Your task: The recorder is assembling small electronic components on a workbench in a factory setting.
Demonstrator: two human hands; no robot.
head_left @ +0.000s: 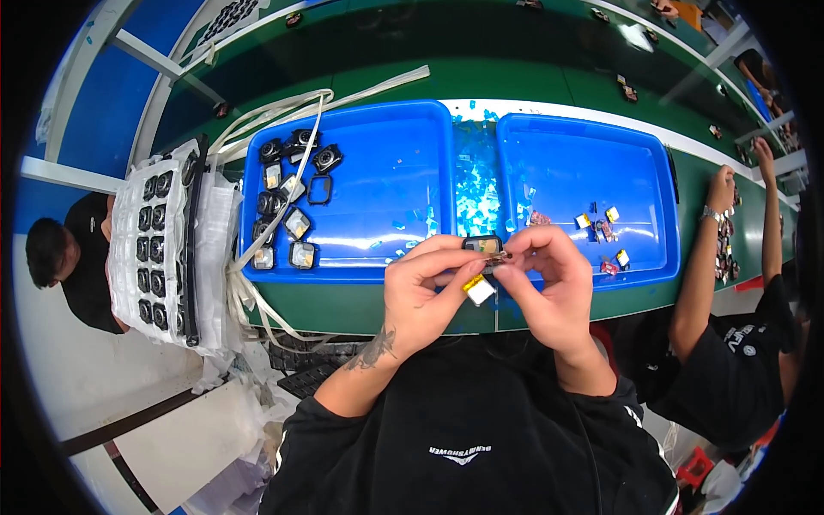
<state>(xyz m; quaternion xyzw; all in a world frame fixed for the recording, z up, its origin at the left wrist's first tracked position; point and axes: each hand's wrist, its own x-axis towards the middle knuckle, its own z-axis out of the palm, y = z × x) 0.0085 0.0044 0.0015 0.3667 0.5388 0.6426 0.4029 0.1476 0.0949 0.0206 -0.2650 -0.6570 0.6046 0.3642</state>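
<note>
Blue plastic trays (pixel 378 180) sit on a green bench (pixel 300 305). Angled inward, left hand (pixel 422 287) and right hand (pixel 556 287) pinch a small black device (pixel 482 245).

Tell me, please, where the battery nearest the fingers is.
In the head view, right of centre, the white battery with a yellow end shows between the left hand and right hand, below the gap between the blue trays.

The left hand (pixel 427 287) and right hand (pixel 554 287) hide part of the dark case (pixel 481 245) between them; the latter also covers some near rim of the right tray (pixel 575 154). Far pieces (pixel 631 93) on the bench (pixel 506 73) are too small to tell.
</note>
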